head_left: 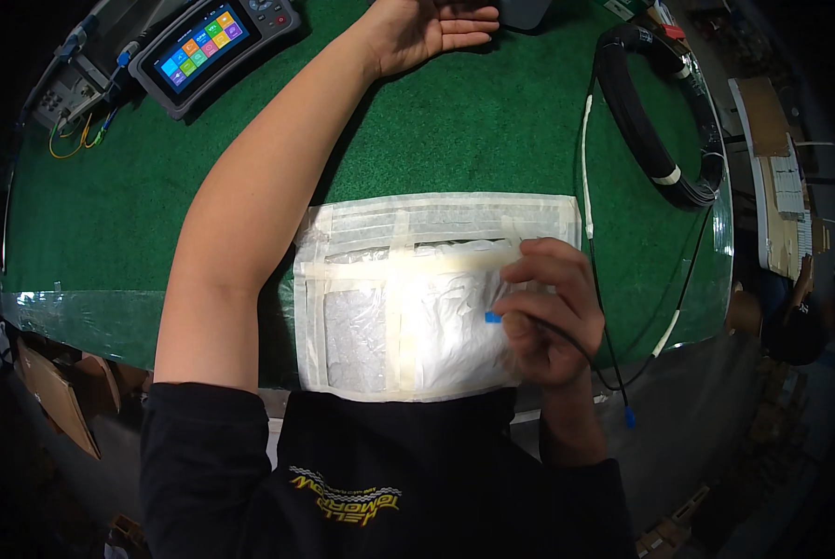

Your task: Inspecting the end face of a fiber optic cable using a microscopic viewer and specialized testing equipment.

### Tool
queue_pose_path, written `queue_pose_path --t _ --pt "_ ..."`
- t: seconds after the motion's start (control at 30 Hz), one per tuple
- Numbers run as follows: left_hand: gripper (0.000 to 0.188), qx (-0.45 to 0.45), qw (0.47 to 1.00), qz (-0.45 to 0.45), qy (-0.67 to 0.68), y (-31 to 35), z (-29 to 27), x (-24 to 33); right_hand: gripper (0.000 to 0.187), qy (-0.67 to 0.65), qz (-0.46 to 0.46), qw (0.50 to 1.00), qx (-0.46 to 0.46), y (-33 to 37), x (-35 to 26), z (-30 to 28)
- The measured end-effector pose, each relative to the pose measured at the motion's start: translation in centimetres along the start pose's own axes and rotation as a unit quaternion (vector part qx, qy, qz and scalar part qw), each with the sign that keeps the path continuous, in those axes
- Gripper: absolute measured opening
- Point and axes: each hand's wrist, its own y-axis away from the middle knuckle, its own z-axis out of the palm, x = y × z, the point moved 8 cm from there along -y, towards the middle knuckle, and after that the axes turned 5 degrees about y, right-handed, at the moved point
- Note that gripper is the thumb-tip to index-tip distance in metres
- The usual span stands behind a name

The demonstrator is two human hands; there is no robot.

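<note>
My right hand (557,321) is closed, with its fingertips pinched on a black fibre-optic cable (567,337) just behind its blue connector (492,317). It hovers over the right part of a white pouch (357,326), which is edged and crossed with pale tape and has white sheets in its pockets. A second blue connector (630,416) hangs on a black cable end past the table's near edge. My left hand (427,35) reaches to the far side, fingers stretched out beside a dark grey device (527,11); the top of the frame cuts off part of both.
A grey handheld tester (214,51) with a lit, colourful screen lies at the far left. Beside it stands a device with ports (77,91) and thin yellow leads. A coil of black cable (655,121) lies at the right on the green table covering (473,140).
</note>
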Motion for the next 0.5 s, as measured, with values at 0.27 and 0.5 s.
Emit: queue_pose_path --t 0.27,0.5 --pt "0.067 0.002 1.000 0.000 0.002 0.0 0.0 0.0 0.014 0.011 0.022 0.999 0.030 0.3 0.4 -0.2" --pt "0.068 0.003 1.000 -0.002 0.007 0.1 0.0 0.0 0.018 -0.043 -0.045 0.997 -0.043 0.2 -0.5 0.6"
